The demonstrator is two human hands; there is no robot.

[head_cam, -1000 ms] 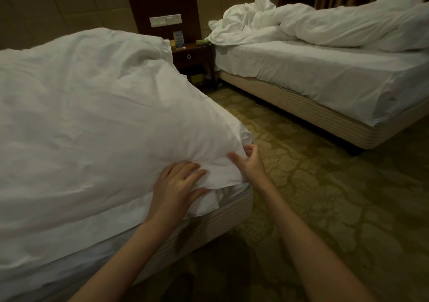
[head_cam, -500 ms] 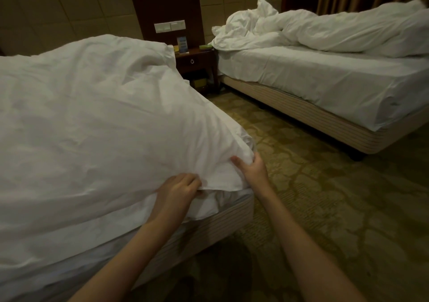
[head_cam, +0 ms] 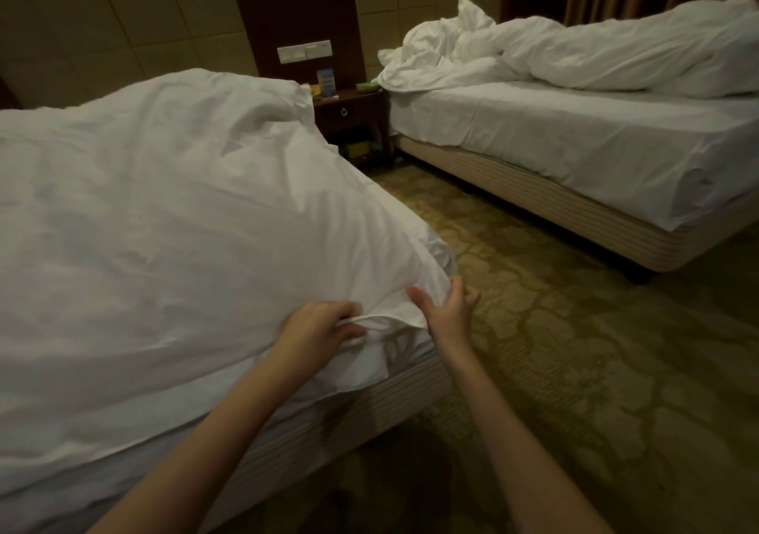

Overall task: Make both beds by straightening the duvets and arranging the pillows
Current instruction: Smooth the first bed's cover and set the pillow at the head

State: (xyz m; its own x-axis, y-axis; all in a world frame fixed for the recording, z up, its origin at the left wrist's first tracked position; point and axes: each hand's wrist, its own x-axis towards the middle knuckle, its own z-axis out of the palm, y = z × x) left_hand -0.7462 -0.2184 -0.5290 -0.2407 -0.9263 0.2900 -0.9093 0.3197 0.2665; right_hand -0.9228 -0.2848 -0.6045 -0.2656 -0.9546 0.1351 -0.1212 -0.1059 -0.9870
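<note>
The near duvet (head_cam: pixel 172 225), pinched at its corner by the left hand (head_cam: pixel 320 328) and the right hand (head_cam: pixel 445 307), is nearly spread; the far duvet (head_cam: pixel 595 53) beyond them lies heaped, untouched.

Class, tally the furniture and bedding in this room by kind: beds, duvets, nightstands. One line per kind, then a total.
Beds: 2, near bed and far bed
Duvets: 2, near duvet and far duvet
Nightstands: 1, nightstand
Total: 5
</note>
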